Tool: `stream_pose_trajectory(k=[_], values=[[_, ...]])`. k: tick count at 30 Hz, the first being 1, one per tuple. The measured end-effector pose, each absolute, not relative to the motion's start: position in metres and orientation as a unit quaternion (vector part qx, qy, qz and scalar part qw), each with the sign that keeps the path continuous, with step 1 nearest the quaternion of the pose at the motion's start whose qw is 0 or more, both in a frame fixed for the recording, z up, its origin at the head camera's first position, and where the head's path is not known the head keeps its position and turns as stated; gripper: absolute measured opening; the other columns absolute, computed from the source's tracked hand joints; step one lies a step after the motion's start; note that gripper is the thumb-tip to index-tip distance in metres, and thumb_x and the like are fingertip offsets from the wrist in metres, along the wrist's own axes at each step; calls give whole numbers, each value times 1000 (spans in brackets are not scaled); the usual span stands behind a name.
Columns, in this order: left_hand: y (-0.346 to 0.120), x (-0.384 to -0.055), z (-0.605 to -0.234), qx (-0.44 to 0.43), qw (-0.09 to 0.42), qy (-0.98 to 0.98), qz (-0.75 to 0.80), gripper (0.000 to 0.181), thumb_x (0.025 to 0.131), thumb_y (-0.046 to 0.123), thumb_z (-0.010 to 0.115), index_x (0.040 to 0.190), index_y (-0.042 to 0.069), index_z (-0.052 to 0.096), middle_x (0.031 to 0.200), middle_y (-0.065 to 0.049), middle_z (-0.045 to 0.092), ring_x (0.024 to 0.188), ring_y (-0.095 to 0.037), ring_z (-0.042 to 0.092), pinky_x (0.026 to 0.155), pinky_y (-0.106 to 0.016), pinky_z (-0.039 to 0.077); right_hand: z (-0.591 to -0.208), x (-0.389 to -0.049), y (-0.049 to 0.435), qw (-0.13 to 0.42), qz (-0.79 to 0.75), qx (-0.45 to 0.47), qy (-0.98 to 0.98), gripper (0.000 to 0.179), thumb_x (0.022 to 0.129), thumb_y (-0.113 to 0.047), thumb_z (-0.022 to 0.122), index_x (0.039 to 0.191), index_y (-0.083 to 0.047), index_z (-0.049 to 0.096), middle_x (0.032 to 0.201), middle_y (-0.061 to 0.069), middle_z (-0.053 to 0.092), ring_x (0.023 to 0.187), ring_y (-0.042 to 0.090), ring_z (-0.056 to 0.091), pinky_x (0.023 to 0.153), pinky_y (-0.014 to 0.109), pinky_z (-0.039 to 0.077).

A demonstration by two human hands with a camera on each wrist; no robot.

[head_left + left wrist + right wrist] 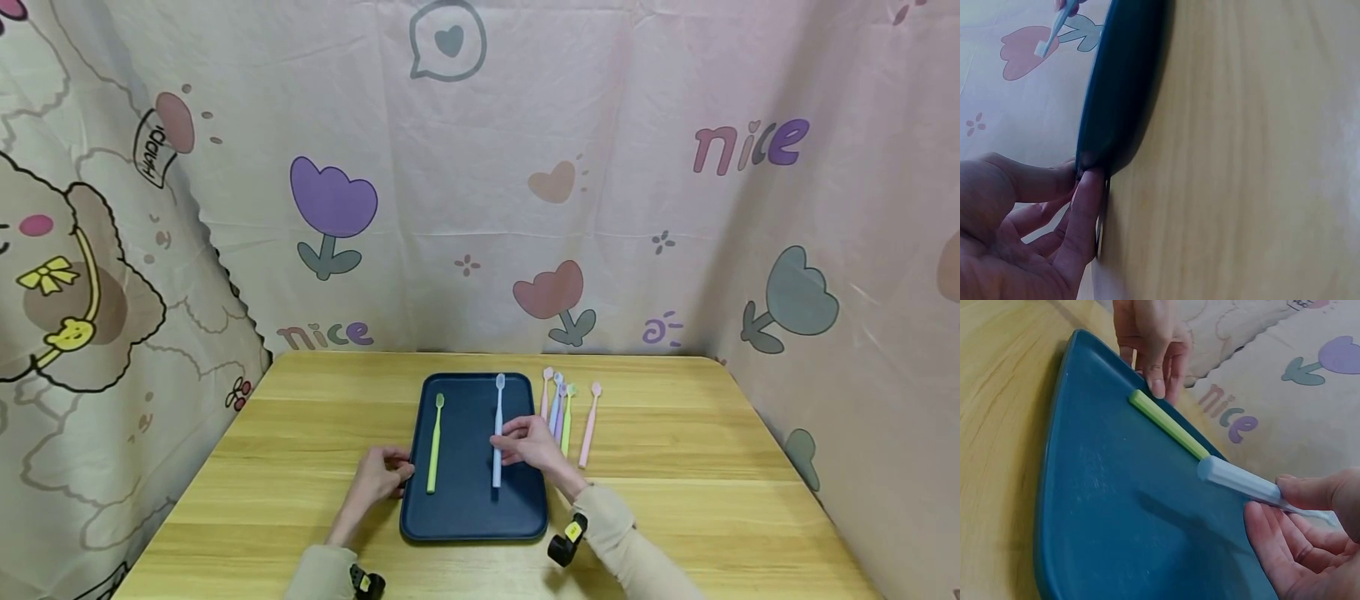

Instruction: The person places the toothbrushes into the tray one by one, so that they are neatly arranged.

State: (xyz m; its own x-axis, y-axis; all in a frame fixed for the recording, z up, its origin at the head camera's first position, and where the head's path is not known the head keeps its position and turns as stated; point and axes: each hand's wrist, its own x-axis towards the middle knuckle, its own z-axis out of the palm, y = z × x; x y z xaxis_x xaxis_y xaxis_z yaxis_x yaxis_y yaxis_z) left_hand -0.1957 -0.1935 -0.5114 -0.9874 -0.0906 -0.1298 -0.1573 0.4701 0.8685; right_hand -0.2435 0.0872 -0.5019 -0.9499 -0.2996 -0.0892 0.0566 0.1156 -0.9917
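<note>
Right grip [531, 443] pinches blue toothbrush [498, 417], tray [468, 510] beneath; left grip [377, 477] pinches its edge. Placing appears underway, lowering due.

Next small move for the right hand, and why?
Probably lower the blue toothbrush onto the tray, beside the green toothbrush: the right hand pinches it above the surface, its shadow falls apart from it, and the left hand grips the tray.
</note>
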Motion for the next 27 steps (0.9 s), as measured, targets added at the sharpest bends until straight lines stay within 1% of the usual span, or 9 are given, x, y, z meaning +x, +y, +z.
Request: stream_pose_trajectory(k=[4, 10, 14, 19, 27], values=[[-193, -196, -512, -71, 29, 856, 511, 17, 87, -7, 68, 104, -10, 68, 85, -15, 69, 64, -15, 61, 53, -29, 58, -505, -244, 79, 133, -657, -86, 737, 21, 89, -7, 73, 99, 8, 63, 74, 3, 69, 60, 10, 66, 64, 35, 64], [-192, -196, -513, -70, 25, 857, 510, 17, 86, -7, 68, 103, -10, 69, 85, -14, 69, 64, -15, 61, 53, -29, 58, -508, -244, 68, 135, -653, -92, 740, 21, 89, -8, 74, 97, 9, 64, 72, 3, 70, 58, 10, 63, 60, 31, 62], [-192, -196, -513, -67, 23, 858, 508, 18, 86, -7, 68, 104, -10, 69, 85, -15, 69, 64, -15, 61, 53, -29, 58, -509, -245, 61, 132, -647, -95, 745, 21, 89, -9, 74, 96, 9, 65, 73, 8, 72, 57, 10, 62, 58, 31, 62], [-193, -195, -512, -64, 25, 861, 504, 18, 87, -7, 67, 105, -11, 68, 89, -18, 69, 65, -15, 62, 54, -30, 58, -512, -246, 53, 131, -637, -103, 753, 21, 90, -10, 74, 97, 8, 67, 78, 17, 74, 57, 10, 63, 59, 32, 62], [-193, -195, -512, -61, 26, 860, 506, 19, 88, -7, 66, 106, -12, 68, 91, -19, 69, 65, -15, 62, 54, -30, 59, -515, -247, 42, 135, -636, -104, 753, 20, 90, -10, 73, 96, 8, 68, 81, 21, 75, 57, 10, 65, 60, 34, 63]])
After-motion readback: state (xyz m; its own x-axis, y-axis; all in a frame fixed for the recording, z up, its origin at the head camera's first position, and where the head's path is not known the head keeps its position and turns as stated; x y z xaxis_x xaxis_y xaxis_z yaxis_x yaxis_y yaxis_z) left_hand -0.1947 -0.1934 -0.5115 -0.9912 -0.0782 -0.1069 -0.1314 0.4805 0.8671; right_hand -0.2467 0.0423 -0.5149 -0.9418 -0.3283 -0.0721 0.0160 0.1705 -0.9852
